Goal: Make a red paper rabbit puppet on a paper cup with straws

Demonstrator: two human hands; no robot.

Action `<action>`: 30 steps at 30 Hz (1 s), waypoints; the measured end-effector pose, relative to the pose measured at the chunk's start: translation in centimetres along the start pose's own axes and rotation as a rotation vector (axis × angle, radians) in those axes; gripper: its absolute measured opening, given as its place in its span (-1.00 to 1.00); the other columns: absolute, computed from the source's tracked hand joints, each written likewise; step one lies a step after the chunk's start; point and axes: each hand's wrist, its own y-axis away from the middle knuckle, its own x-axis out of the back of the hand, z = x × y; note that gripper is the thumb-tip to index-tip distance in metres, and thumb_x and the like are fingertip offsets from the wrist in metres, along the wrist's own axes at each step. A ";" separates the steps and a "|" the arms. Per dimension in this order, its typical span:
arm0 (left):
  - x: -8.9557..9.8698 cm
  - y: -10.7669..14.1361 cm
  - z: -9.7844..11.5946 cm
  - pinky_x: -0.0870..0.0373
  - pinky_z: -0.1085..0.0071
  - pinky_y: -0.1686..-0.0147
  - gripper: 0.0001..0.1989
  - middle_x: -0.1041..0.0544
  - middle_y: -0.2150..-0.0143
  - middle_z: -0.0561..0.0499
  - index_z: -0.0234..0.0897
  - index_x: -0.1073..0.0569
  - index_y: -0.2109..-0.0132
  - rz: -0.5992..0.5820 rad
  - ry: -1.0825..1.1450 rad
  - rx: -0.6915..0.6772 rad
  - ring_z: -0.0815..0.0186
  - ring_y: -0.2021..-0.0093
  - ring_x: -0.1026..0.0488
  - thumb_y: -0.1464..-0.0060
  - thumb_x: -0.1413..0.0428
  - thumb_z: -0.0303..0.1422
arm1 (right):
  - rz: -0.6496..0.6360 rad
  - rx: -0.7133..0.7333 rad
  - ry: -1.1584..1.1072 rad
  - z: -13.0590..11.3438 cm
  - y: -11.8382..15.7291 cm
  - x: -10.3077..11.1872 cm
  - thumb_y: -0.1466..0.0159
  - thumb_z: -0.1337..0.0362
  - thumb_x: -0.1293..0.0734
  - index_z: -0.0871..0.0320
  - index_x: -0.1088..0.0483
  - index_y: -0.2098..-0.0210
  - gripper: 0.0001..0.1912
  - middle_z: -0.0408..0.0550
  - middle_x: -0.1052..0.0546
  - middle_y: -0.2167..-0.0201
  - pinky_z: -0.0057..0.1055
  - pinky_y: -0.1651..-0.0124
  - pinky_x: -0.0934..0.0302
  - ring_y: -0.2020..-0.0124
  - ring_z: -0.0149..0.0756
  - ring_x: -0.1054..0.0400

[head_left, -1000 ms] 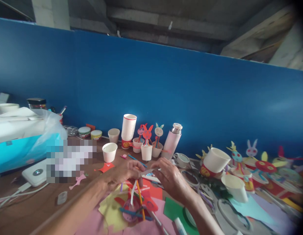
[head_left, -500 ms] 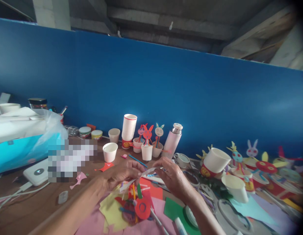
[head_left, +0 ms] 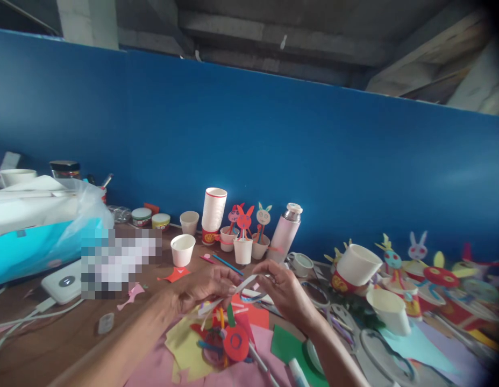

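Head view: L hand [head_left: 201, 290] & R hand [head_left: 284, 290] each pinch a white strip [head_left: 245, 281], held over table [head_left: 64, 338], btwn its far edge & yellow paper [head_left: 183, 344]. Step in hand, judged: strip bending; next move prob. calls for steady fingertip ctrl.

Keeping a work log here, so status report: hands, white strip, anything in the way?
Left hand and right hand both pinching white strip. Strip slants up in view toward right hand. Close by: red disc, yellow paper.
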 end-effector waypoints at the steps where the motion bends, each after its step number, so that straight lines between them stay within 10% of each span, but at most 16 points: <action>1: 0.1 0.0 -0.1 -0.35 0.20 0.19 -0.68 -0.35 0.04 -0.08 -0.32 -0.29 0.01 -0.010 -0.002 0.007 0.25 0.13 -0.36 -0.09 0.00 -0.30 | -0.007 -0.017 -0.018 0.0 0.0 -0.1 -0.24 0.22 -0.15 0.17 -0.34 0.30 -0.80 -0.12 -0.44 0.41 -0.50 0.36 -0.17 0.40 -0.39 -0.32; 10: 1.0 -0.7 -1.3 -0.19 0.46 0.45 -0.69 -0.44 0.60 0.09 -0.35 -0.46 0.18 -0.098 -0.002 0.025 0.40 0.54 -0.33 0.14 -0.18 -0.34 | -0.012 -0.117 -0.222 0.5 -0.2 -0.7 -0.19 0.17 -0.17 0.21 -0.35 0.33 -0.76 -0.11 -0.43 0.49 -0.51 0.45 -0.20 0.46 -0.39 -0.29; 30: 0.3 -0.9 -1.1 -0.11 0.49 0.52 -0.83 -0.40 0.65 0.08 -0.37 -0.48 0.41 -0.129 0.065 0.014 0.45 0.60 -0.26 0.18 -0.17 -0.33 | -0.007 -0.211 -0.489 0.5 -0.4 -1.1 -0.16 0.06 -0.22 0.22 -0.31 0.33 -0.69 -0.08 -0.45 0.49 -0.49 0.49 -0.17 0.48 -0.37 -0.31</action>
